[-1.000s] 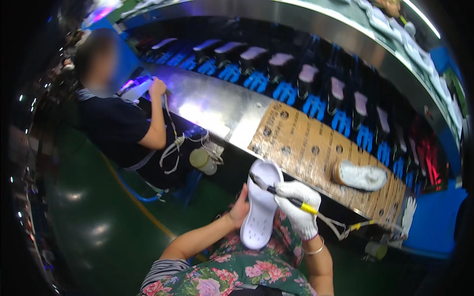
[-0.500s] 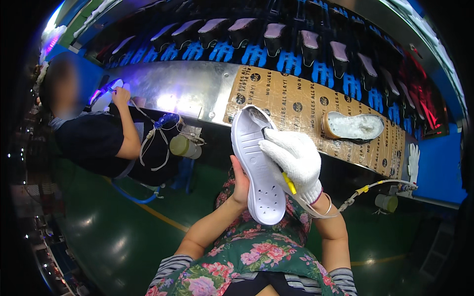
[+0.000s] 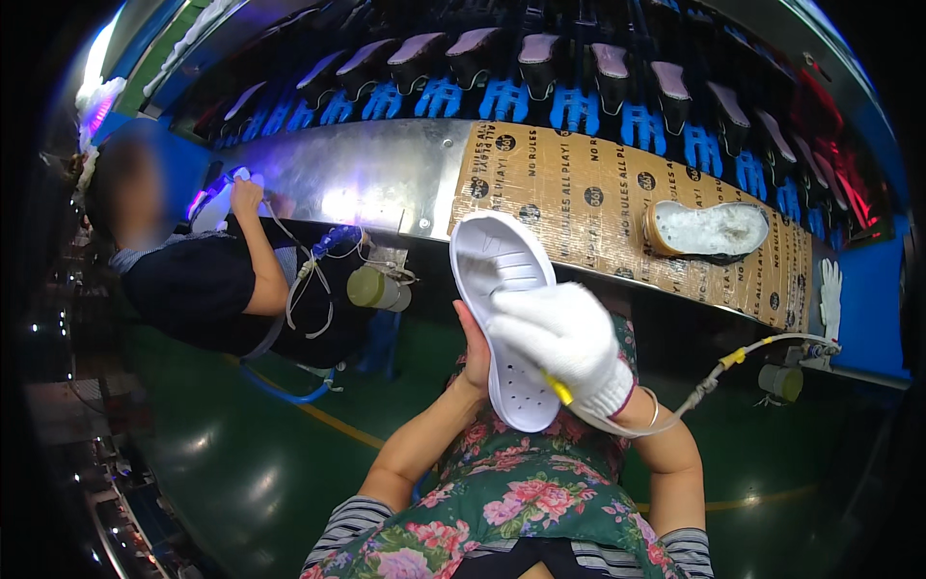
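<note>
My left hand [image 3: 472,349] is bare and grips the left edge of a white shoe sole [image 3: 503,249]. The sole is tilted in front of my apron, its inner side toward me. Its upper part shows crosswise ribs, and small holes dot the lower end. Over the sole's middle is my right hand [image 3: 567,338] in a white knitted glove, fingers closed around a hose-fed brush whose yellow fitting [image 3: 558,389] shows below the palm. The brush tip is hidden by the glove. From it a pale hose [image 3: 683,405] loops past my right wrist toward the bench.
A shoe upper on a last [image 3: 714,230] lies on the cardboard-covered bench [image 3: 550,203]. Behind it, blue clamps [image 3: 575,108] and dark lasts stand in rows. A white glove [image 3: 830,297] hangs at the right. At my left, a co-worker [image 3: 203,280] handles a lit shoe part.
My right hand has moved from the sole's upper right edge inward and down over its middle. My left hand keeps its hold. The whole view has shifted slightly.
</note>
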